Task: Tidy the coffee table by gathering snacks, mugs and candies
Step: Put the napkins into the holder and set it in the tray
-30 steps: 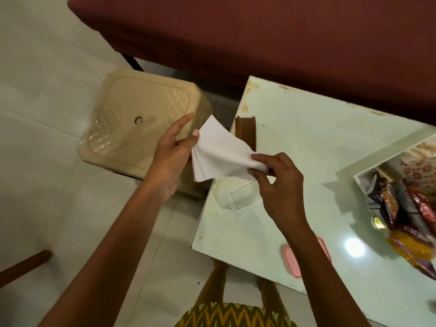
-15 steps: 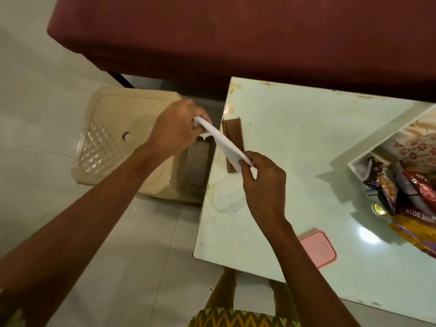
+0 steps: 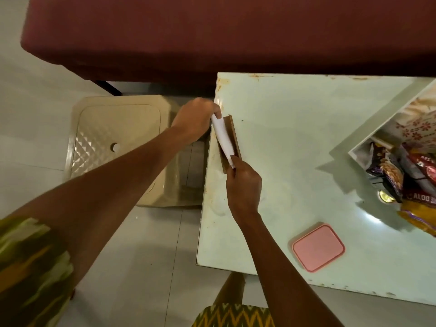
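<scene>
We hold a white folded napkin (image 3: 223,138) in 2 hands over the brown holder (image 3: 234,135) at the tabletop's (image 3: 295,142) left edge. Its long side runs away from us. Our left hand (image 3: 194,119) pinches the far end, our right hand (image 3: 244,185) the near end.

Wide passage across tabletop (image 3: 295,149) middle — brown holder (image 3: 234,132) at left edge, pink lid (image 3: 318,247) near front, snack tray (image 3: 377,128) right.

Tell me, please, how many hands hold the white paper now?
2. The left hand pinches the far end of the white paper, by a corner of the table; the right hand pinches its near end, over the brown holder.
</scene>
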